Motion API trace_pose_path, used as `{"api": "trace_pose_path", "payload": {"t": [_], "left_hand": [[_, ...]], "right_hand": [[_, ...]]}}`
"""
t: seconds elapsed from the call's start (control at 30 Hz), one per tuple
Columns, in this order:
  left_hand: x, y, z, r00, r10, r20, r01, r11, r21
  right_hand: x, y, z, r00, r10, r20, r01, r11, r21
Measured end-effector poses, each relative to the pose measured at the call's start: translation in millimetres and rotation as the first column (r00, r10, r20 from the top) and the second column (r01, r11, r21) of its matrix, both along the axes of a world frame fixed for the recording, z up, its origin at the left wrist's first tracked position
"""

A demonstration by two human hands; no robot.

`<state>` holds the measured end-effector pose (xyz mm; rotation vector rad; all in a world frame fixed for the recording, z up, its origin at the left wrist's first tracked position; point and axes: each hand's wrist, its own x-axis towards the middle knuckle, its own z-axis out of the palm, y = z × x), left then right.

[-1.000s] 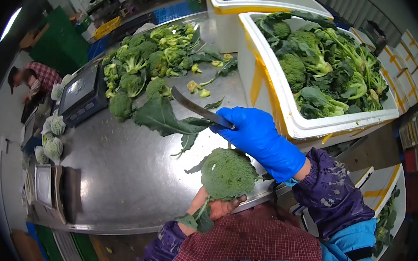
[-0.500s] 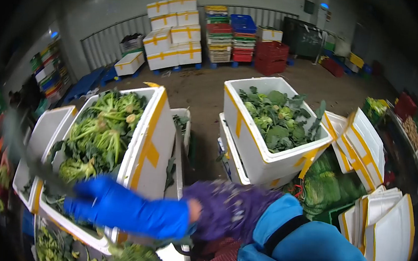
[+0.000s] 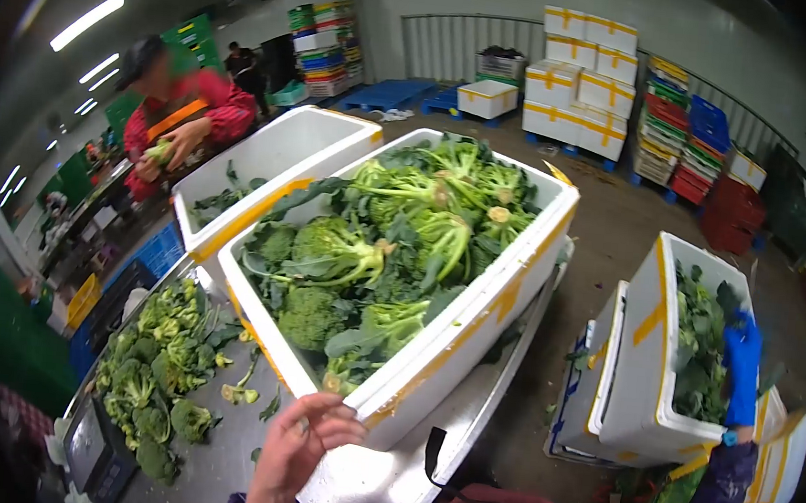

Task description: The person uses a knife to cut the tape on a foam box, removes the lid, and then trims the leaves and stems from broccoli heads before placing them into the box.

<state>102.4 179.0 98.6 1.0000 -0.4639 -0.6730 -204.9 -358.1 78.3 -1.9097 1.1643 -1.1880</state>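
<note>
My left hand [image 3: 305,444], bare, has its fingers apart and slightly bent, right at the near corner of a white foam box [image 3: 456,357] with yellow tape. Broccoli heads [image 3: 316,316] with leaves and cut stems fill this box on the metal table [image 3: 244,429]. Far to the right, my right hand [image 3: 742,353] in a blue glove is over the rim of another foam box [image 3: 647,369]. Leafy broccoli [image 3: 697,344] lies beneath and beside its fingers. I cannot tell whether the glove grips any of it.
Trimmed broccoli pieces [image 3: 158,364] lie on the table beside a dark scale [image 3: 97,460]. Behind the full box stands another foam box [image 3: 275,178] holding some leaves. Across the table a person [image 3: 180,112] holds a vegetable. Foam boxes [image 3: 580,85] and crates [image 3: 664,121] are stacked along the wall.
The view has turned left. My right hand has moved from the left box across to the right box. My left hand, the metal table and the person across it have come into view.
</note>
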Motion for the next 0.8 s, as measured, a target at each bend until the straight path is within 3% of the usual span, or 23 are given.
{"api": "trace_pose_path", "payload": {"t": [0.07,0.13,0.2,0.27,0.33,0.37,0.43,0.47,0.53,0.57,0.63,0.67,0.73,0.8], "left_hand": [[17.2,-0.4,13.4,0.988,0.106,0.11,-0.108,0.994,0.016],[44.9,-2.0,21.6,0.924,0.186,0.333,-0.265,0.941,0.209],[78.1,-14.9,35.5,0.786,0.159,0.598,-0.439,0.824,0.358],[124.9,-32.1,38.2,0.674,0.089,0.733,-0.527,0.753,0.393],[183.6,-46.8,23.8,0.501,0.004,0.865,-0.711,0.571,0.409],[207.7,-55.6,17.3,0.499,-0.002,0.867,-0.712,0.57,0.411],[243.5,-73.1,7.1,0.447,-0.204,0.871,-0.79,0.366,0.492],[251.1,-82.6,4.7,0.443,-0.209,0.872,-0.792,0.364,0.49],[260.2,-104.9,1.3,0.574,-0.293,0.765,-0.763,0.147,0.629],[257.3,-114.3,-3.4,0.543,-0.328,0.773,-0.8,0.076,0.595],[256.9,-122.4,-0.9,0.517,-0.354,0.779,-0.818,0.062,0.571],[253.0,-125.5,0.3,0.496,-0.368,0.787,-0.835,0.045,0.548],[235.4,-120.5,5.8,0.416,-0.35,0.839,-0.85,0.179,0.496],[220.6,-116.7,11.2,0.367,-0.393,0.843,-0.86,0.202,0.469]], "right_hand": [[15.4,19.9,-25.9,0.991,0.135,-0.028,-0.128,0.978,0.165],[36.5,35.8,-43.3,0.972,0.231,-0.048,-0.207,0.932,0.296],[63.5,63.8,-44.3,0.925,0.376,-0.049,-0.316,0.836,0.449],[87.8,87.3,-47.4,0.876,0.48,-0.051,-0.392,0.768,0.507],[106.2,106.1,-48.8,0.831,0.555,-0.023,-0.433,0.674,0.599],[112.2,111.7,-52.5,0.806,0.592,-0.011,-0.453,0.63,0.631],[117.8,119.3,-64.2,0.78,0.626,0.007,-0.473,0.582,0.662],[119.8,122.7,-70.5,0.756,0.655,0.017,-0.48,0.536,0.694],[123.5,123.3,-84.1,0.732,0.68,0.035,-0.488,0.488,0.724],[125.5,122.6,-92.5,0.722,0.687,0.085,-0.495,0.427,0.757],[126.9,116.9,-106.2,0.698,0.694,0.178,-0.516,0.316,0.796],[127.8,114.1,-107.0,0.715,0.679,0.169,-0.501,0.329,0.8],[138.8,113.9,-102.8,0.699,0.71,0.088,-0.464,0.356,0.811],[146.8,112.3,-101.4,0.698,0.71,0.094,-0.471,0.356,0.807]]}}
